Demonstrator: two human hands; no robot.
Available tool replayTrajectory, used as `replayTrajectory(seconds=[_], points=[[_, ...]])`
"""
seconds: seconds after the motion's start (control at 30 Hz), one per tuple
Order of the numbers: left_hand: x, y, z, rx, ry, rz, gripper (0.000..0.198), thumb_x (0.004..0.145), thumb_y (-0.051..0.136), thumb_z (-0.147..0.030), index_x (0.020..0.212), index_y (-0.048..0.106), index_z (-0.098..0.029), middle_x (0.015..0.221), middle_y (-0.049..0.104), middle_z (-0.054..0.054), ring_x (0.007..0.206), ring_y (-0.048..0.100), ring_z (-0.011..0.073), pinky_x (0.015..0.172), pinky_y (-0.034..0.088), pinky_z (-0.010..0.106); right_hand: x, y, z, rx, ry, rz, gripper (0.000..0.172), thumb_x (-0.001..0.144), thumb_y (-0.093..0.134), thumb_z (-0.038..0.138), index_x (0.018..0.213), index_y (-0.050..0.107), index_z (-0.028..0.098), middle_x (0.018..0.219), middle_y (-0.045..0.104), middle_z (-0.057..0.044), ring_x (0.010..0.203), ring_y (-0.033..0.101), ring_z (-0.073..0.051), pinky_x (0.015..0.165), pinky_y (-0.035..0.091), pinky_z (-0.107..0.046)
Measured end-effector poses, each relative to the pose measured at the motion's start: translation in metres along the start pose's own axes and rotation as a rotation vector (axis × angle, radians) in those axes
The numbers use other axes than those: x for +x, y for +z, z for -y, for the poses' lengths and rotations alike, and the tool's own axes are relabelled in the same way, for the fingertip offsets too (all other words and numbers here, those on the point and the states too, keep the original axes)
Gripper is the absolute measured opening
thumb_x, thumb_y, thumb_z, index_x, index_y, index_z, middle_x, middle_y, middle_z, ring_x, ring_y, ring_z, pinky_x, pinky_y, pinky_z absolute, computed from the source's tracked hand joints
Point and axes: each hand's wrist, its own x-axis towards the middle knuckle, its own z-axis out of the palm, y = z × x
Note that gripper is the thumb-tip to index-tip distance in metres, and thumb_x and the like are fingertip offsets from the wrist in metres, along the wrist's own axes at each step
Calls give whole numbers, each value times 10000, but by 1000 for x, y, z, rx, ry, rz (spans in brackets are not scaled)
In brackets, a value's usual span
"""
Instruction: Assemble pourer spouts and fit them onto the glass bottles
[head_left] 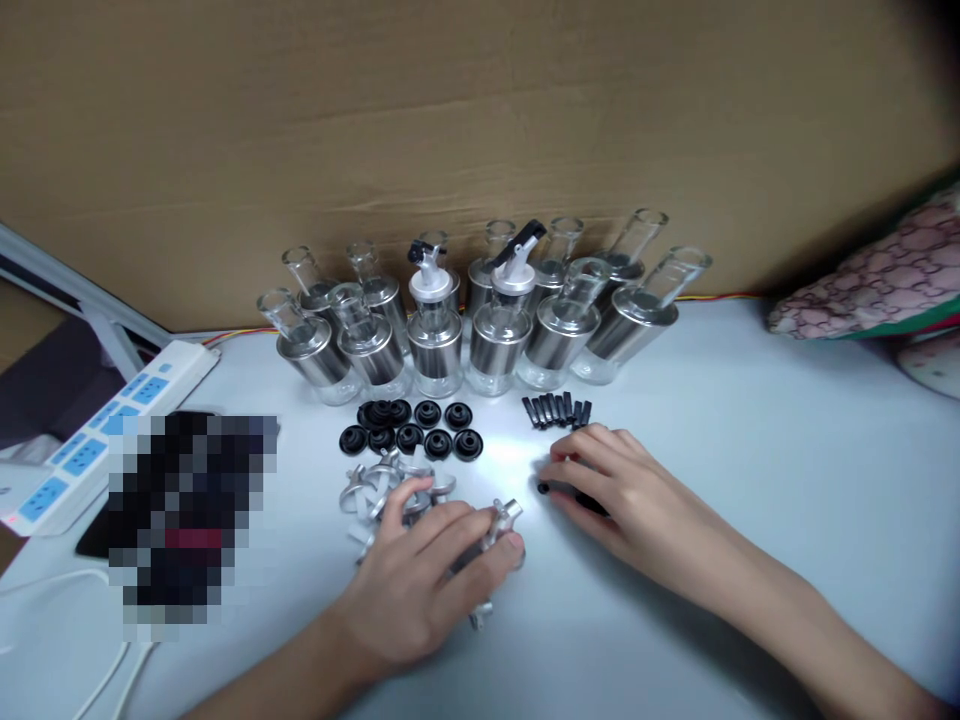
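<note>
My left hand [427, 570] is closed on a silver pourer spout [508, 515], held between thumb and fingers just above the table. Beneath and beside that hand lies a pile of loose silver spout pieces [367, 490], partly covered by it. My right hand [622, 480] rests low over the table with its fingertips drawn together at a small black part [543, 488]. More black shows under the palm, mostly hidden. Just beyond the right fingers lies a row of small black levers [555, 410]. Round black stoppers [438, 444] are grouped behind the silver pile.
Two rows of glass bottles with steel sleeves [366, 355] stand along the cardboard wall [480, 120]; two front ones carry pourers [517, 270]. At left lie a power strip [112, 435] and a pixelated dark device [180, 510] with white cables. A patterned cloth item [870, 275] sits at right.
</note>
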Motion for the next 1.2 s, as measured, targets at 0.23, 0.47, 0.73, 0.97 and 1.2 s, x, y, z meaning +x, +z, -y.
replayTrajectory(seconds=[0.23, 0.47, 0.73, 0.97, 1.2], points=[[3, 0, 0, -2, 0, -12, 130, 916, 530, -178, 1021, 603, -153, 909, 712, 13, 852, 633, 119, 1047, 229, 369, 2, 0, 4, 69, -33, -38, 143, 885, 471, 129, 903, 608, 169, 891, 634, -83, 835, 552, -220, 725, 408, -374], [1, 0, -1, -43, -33, -27, 165, 951, 468, -216, 1035, 589, -140, 900, 710, 22, 833, 646, 114, 1046, 248, 353, 0, -7, 17, 370, 1, -165, 110, 866, 485, 121, 820, 522, 213, 770, 639, -29, 697, 599, -155, 628, 487, -276], [1, 1, -2, -73, -29, -25, 157, 949, 471, -218, 1026, 588, -149, 933, 712, 25, 863, 644, 108, 1076, 213, 346, 1, 4, 24, 486, 23, -301, 122, 869, 561, 129, 934, 629, 207, 810, 657, -42, 735, 626, -152, 634, 518, -256], [2, 0, -2, -57, 6, -24, 136, 941, 487, -201, 1011, 591, -150, 916, 709, 14, 853, 642, 102, 1089, 191, 353, 0, 9, 26, 607, 101, -346, 50, 837, 623, 186, 865, 643, 222, 791, 689, -35, 724, 662, -166, 632, 546, -268], [2, -1, -2, -66, -2, -16, 151, 951, 467, -219, 1028, 586, -164, 921, 709, 10, 858, 638, 99, 1095, 183, 354, 1, 8, 33, 666, 144, -452, 80, 805, 652, 157, 808, 660, 236, 774, 707, -23, 724, 676, -171, 649, 566, -273]])
